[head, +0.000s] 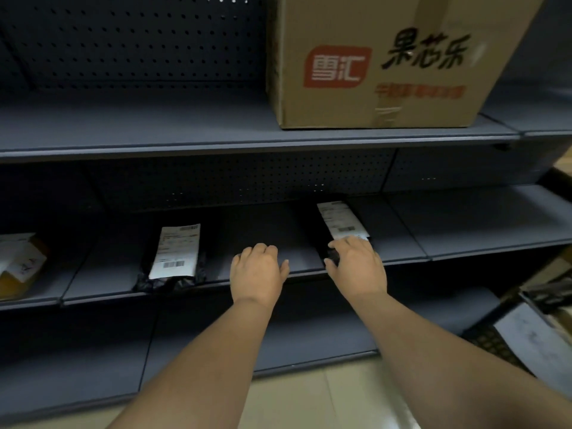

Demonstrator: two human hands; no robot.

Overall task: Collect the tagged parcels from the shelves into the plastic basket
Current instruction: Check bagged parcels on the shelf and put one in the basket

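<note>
Parcels lie on the middle shelf point(402, 252); nearest, both forearms reach in from the bottom edge. Right hand point(356, 264), fingers spread, rests on the near end of a black parcel point(337, 230) with a white tag, touching but not yet closed round it. Left hand point(258, 269), fingers loosely curled and holding nothing, rests on bare shelf at the front lip, between this parcel and a second black parcel point(176, 255) further left. To lift well, the right fingers should probably hook under the near edge and draw the soft bag forward off the lip, the left hand ready beneath. Count: three tagged parcels in view, two black and one yellow parcel point(18, 267) at far left; one carton point(380, 63) on the shelf above. A basket cannot be identified with certainty, though dark meshed items lie at lower right
</note>
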